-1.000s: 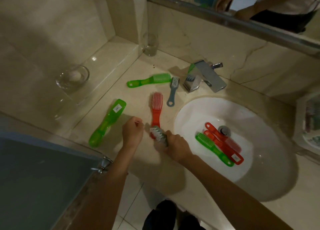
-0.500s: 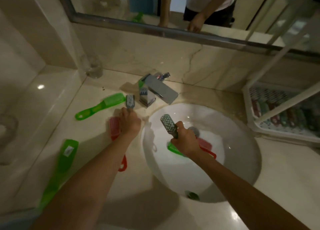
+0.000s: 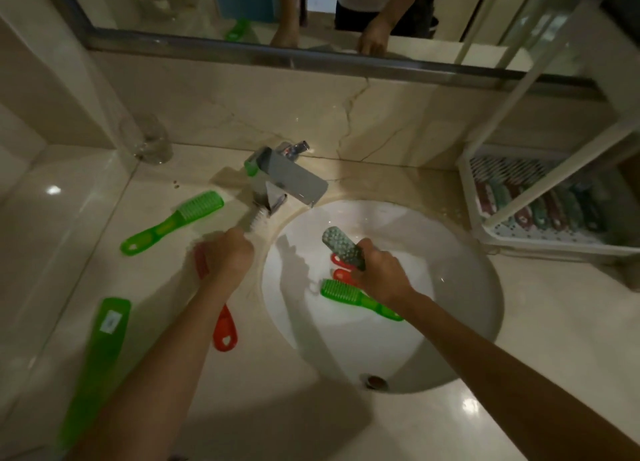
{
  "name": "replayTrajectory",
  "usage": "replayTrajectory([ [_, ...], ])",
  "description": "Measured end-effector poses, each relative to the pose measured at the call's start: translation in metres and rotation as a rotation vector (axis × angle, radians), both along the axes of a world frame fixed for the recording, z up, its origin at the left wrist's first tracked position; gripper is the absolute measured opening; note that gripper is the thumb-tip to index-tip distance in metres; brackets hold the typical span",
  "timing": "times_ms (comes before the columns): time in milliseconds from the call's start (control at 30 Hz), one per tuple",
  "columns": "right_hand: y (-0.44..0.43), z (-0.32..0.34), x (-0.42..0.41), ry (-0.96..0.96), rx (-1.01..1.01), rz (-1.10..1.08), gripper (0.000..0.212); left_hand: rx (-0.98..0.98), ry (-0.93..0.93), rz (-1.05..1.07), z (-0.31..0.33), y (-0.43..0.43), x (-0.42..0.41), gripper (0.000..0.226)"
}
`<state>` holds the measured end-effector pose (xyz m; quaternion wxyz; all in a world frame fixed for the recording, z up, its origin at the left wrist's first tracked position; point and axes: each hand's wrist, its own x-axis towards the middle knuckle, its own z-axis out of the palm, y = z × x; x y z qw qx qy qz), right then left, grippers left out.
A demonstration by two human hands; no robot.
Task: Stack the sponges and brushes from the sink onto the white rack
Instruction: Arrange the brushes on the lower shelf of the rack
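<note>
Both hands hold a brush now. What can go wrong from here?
1. The left hand grips a small brush whose bristles sit against the faucet; lifting it may snag there.
2. The white rack stands far right, so the left hand probably must cross the right hand and its grey brush.
3. The left forearm lies over a red brush beside the sink; it may get swept in.

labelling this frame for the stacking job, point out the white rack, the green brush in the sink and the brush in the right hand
white rack (image 3: 554, 244): head view, front rim
green sink brush (image 3: 335, 289): head view, bristle end
held grey brush (image 3: 341, 246): head view, bristled head
</note>
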<state>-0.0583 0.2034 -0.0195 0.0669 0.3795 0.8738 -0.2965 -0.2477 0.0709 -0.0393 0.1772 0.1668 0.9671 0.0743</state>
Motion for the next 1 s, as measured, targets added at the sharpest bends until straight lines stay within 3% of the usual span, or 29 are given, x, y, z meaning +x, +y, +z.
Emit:
replayTrajectory([
  [67, 0.005, 0.003, 0.013, 0.008, 0.044, -0.042, 0.031, -0.028, 0.046, -0.071, 0.002, -0.014, 0.016, 0.034],
  [233, 0.01, 0.014, 0.04, 0.038, 0.091, -0.083, 0.032, 0.276, -0.323, -0.082, 0.024, -0.034, 0.064, 0.026],
  [333, 0.014, 0.017, 0.058, 0.075, 0.068, -0.14, 0.035, 0.289, -0.424, -0.162, 0.035, -0.021, 0.087, 0.033],
  [433, 0.024, 0.02, 0.085, 0.084, 0.061, -0.191, 0.036, 0.326, -0.493, -0.259, 0.045, 0.005, 0.11, 0.024],
  [667, 0.075, 0.029, 0.176, 0.152, 0.18, -0.372, 0.032, 0.34, -0.566, -0.52, 0.064, 0.087, 0.181, 0.013],
  [833, 0.125, 0.033, 0.232, 0.159, 0.3, -0.41, 0.02, 0.327, -0.577, -0.603, 0.069, 0.146, 0.231, 0.016],
  [1000, 0.186, 0.04, 0.244, 0.231, 0.352, -0.391, 0.037, 0.365, -0.545, -0.568, 0.077, 0.198, 0.269, 0.02],
])
